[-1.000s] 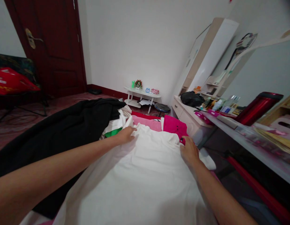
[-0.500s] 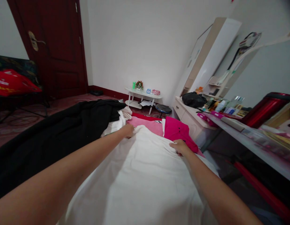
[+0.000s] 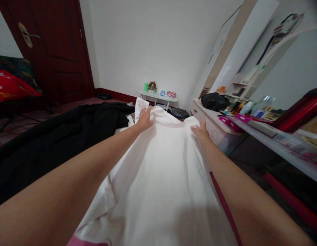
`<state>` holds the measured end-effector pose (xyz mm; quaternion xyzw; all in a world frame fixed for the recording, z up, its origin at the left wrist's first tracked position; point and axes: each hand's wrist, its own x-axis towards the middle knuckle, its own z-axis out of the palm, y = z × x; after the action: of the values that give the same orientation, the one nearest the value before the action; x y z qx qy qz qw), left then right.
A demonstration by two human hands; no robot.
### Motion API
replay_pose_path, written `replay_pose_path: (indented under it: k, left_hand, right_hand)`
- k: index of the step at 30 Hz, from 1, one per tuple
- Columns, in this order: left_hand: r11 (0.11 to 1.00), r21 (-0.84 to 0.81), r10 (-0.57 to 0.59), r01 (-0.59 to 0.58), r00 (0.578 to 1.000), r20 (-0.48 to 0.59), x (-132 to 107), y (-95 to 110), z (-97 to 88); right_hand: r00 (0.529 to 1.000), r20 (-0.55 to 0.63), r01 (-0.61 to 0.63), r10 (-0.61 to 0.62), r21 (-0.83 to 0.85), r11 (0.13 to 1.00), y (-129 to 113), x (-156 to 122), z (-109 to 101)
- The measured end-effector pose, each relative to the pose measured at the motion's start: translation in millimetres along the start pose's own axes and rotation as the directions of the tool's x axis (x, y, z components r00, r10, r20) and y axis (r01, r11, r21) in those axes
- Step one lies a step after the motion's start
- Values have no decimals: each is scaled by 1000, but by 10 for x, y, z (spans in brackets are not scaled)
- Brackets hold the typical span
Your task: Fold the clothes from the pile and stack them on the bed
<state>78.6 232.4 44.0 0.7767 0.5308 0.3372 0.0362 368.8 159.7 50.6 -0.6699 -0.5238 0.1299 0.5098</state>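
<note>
A white shirt (image 3: 166, 171) stretches out in front of me, its neckline edge at the far end and its lower part close to my body. My left hand (image 3: 145, 120) is closed on the left shoulder area, where a flap of white cloth stands up past the fingers. On the other shoulder, my right hand (image 3: 201, 131) pinches the fabric, with one finger pointing upward. Beneath the shirt, pink fabric (image 3: 86, 242) shows at the lower left. Left of my forearm lies a heap of black clothing (image 3: 78, 128).
At the right stand a white dresser (image 3: 212, 119) and a glass-topped desk (image 3: 266, 140) with bottles and boxes. A low white table (image 3: 158, 95) and a round stool (image 3: 180, 112) are by the far wall. A red bag (image 3: 14, 87) rests at the left.
Both hands have lifted and moved farther away, drawing the shirt's far edge up. It now hides the bright pink cloth and most of the pink surface behind it.
</note>
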Motion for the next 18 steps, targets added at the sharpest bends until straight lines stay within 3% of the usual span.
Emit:
replay_pose_path:
  k: [2, 4, 7, 9, 11, 15, 18]
  left_hand:
    - [998, -10, 56, -55, 992, 113, -169, -66, 66]
    - [990, -8, 135, -139, 947, 292, -403, -141, 66]
    - [941, -84, 319, -327, 782, 535, -864, -218, -105]
    - [888, -198, 443, -415, 655, 611, -1218, -229, -327]
    - [849, -292, 516, -440, 572, 637, -1575, -214, -606]
    - [867, -328, 487, -376, 492, 722, -2182, -182, -1183]
    - [890, -279, 434, -361, 480, 762, -2501, -200, -1507]
  right_hand:
    - [997, 74, 27, -32, 60, 998, 114, -228, 23]
    - [984, 177, 15, -35, 111, 994, 248, -526, -3]
    - [941, 330, 51, -79, 93, 994, 379, -1061, -150]
    - [902, 409, 137, -138, 32, 990, 359, -1449, -332]
    - [853, 491, 209, -174, -18, 978, 259, -1844, -577]
    - [770, 636, 228, -50, -200, 953, 121, -2592, -1137]
    - [642, 766, 220, 44, -239, 946, 343, -3041, -1445]
